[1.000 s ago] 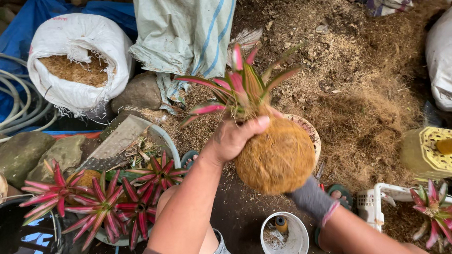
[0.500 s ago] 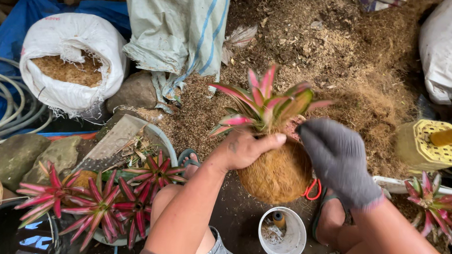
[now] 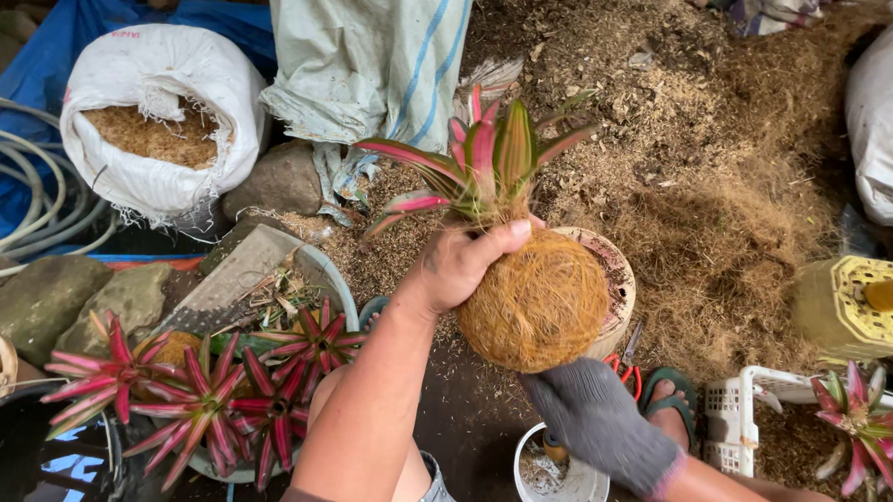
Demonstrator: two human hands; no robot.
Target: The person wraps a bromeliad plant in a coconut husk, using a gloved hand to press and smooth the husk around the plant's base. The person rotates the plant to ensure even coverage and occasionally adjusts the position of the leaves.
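My bare left hand (image 3: pixel 463 263) grips the top of a round ball of brown coconut fibre (image 3: pixel 539 302), out of which a red-and-green bromeliad (image 3: pixel 484 168) grows upward. My right hand (image 3: pixel 599 425), in a dark grey knit glove, lies just under the ball with its fingers touching the underside. The ball hangs in front of a pale round pot (image 3: pixel 614 277). Red-handled scissors (image 3: pixel 626 364) lie behind the gloved hand.
A basin (image 3: pixel 322 266) at the left holds several red bromeliads (image 3: pixel 204 396). A white sack of fibre (image 3: pixel 159 132) and a striped sack (image 3: pixel 374 51) stand behind. A small white cup (image 3: pixel 567 488), a white crate (image 3: pixel 758 410), a yellow stool (image 3: pixel 855 310) and loose fibre (image 3: pixel 726 191) surround me.
The gloved right hand has dropped from the plant's leaves and the ball's top to below the ball. The left hand keeps hold of the ball.
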